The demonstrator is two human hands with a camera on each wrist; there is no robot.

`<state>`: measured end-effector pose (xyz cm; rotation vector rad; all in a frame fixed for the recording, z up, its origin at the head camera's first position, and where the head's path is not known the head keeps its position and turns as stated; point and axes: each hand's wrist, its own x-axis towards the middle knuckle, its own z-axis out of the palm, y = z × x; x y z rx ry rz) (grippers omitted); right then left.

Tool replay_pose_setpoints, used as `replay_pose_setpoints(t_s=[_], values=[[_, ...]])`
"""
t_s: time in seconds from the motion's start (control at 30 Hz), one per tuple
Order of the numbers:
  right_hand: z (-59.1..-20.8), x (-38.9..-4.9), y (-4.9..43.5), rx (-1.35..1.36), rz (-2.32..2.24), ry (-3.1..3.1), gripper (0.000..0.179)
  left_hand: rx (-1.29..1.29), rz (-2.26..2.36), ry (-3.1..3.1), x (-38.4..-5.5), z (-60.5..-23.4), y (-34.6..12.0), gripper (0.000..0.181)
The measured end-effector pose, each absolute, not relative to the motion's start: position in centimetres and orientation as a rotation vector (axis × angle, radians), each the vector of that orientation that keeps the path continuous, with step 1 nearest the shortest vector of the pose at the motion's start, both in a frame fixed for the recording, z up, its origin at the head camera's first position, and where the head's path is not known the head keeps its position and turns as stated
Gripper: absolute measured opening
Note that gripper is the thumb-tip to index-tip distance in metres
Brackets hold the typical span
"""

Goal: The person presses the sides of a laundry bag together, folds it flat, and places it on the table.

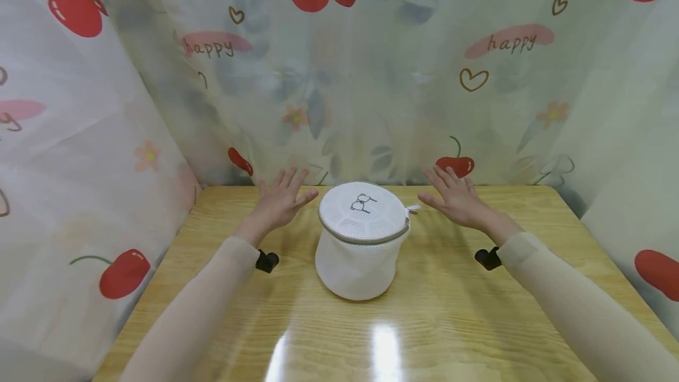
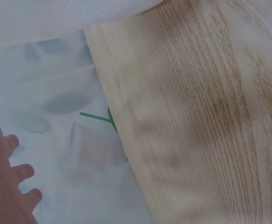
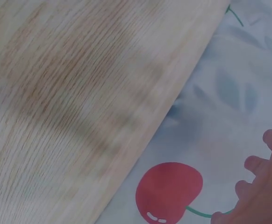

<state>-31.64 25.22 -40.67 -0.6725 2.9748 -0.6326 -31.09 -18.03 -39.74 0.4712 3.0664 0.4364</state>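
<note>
A white mesh laundry bag (image 1: 356,270), round with a flat top, stands upright on the wooden table. A zipper with grey tape runs around its lid (image 1: 366,212), which bears a small dark line drawing; a white tab sticks out on the right side. To the left of the bag, my left hand (image 1: 281,199) is held with fingers spread, holding nothing. On the other side my right hand (image 1: 458,199) is spread the same way, also with nothing in it. In the left wrist view, part of the white bag (image 2: 70,18) shows along the top.
The wooden table (image 1: 212,323) ends at a far edge just beyond the hands. A curtain (image 1: 361,105) printed with cherries and hearts hangs behind it and along both sides. A black wrist camera (image 1: 267,261) sits under the left sleeve, another (image 1: 488,259) under the right.
</note>
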Motion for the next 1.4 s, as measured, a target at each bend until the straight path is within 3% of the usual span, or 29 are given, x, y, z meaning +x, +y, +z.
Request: replay_pose_setpoints(t_s=[0.57, 1.4], values=[[-40.1, -29.4, 24.6, -0.746, -0.848, 2.906, 0.078, 0.457, 0.809, 2.934, -29.7, -39.8, -17.6, 0.075], [-38.6, -26.9, 23.5, -0.599, -1.201, 2.491, 0.07, 0.553, 1.189, 2.642, -28.0, -39.1, -17.1, 0.068]])
